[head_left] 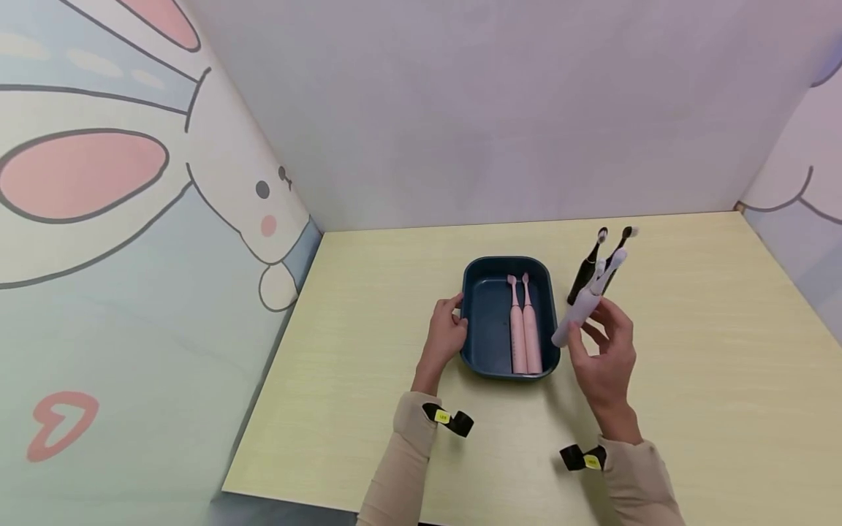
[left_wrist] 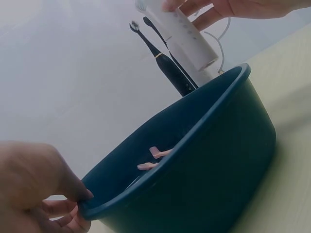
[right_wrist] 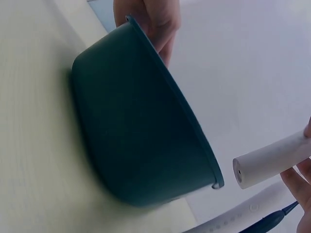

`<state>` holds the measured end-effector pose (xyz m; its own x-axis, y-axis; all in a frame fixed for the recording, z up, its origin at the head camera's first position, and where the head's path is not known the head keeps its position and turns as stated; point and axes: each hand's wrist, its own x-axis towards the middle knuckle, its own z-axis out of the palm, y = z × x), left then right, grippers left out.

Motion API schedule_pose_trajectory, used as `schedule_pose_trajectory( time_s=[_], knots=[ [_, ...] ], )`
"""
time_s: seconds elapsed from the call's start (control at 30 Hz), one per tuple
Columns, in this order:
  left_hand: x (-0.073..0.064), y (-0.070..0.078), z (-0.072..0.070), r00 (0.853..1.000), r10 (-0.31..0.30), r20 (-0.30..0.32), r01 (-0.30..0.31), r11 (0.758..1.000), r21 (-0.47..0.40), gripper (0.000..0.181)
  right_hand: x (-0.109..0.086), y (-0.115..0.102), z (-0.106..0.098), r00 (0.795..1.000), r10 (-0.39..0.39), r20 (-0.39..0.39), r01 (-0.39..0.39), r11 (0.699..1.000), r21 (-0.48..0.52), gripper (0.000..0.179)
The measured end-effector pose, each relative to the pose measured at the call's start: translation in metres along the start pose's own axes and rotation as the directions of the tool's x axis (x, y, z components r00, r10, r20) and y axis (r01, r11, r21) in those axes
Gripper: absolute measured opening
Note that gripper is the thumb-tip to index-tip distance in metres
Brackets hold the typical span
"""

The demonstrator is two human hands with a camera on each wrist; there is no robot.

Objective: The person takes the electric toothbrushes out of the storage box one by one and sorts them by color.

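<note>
1. Teal bin (right_wrist: 136, 111) on tabletop (head_left: 710, 351); pinching left rim (head_left: 463, 280) with left hand (head_left: 444, 332).
2. Pinching white toothbrush (head_left: 579, 308) in right hand (head_left: 608, 354), raised near right rim (head_left: 551, 292), apart.
3. Bin floor (head_left: 490, 329) showing left of pink toothbrushes (head_left: 518, 340).

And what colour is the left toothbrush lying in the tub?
The left toothbrush is pink; it shows best in the head view.
</note>
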<state>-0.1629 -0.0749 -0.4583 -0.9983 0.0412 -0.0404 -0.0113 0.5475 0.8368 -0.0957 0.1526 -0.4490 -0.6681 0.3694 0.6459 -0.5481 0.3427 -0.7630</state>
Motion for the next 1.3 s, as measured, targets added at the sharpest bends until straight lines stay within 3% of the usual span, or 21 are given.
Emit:
schedule_pose_trajectory(
  time_s=[0.33,0.53,0.73,1.3],
  knots=[
    [0.0,-0.001,0.0,1.0,0.003,-0.004,-0.003,1.0,-0.005,0.049,0.002,0.0,-0.016,0.994,0.067,-0.081,-0.07,0.997,-0.039,0.056],
    [-0.001,0.0,0.0,1.0,0.006,-0.003,-0.006,1.0,-0.012,0.049,0.003,0.013,-0.022,0.987,0.105,-0.12,-0.116,0.99,-0.082,0.055],
    [-0.002,-0.002,0.0,0.999,0.034,-0.012,-0.035,0.999,-0.016,0.049,0.001,0.035,-0.027,0.985,0.131,-0.111,-0.145,0.982,-0.121,0.055],
    [0.0,-0.001,0.001,1.0,0.003,0.004,-0.003,1.0,-0.011,0.049,0.013,0.063,-0.03,0.967,0.241,-0.076,-0.253,0.938,-0.238,0.049]
  ],
)
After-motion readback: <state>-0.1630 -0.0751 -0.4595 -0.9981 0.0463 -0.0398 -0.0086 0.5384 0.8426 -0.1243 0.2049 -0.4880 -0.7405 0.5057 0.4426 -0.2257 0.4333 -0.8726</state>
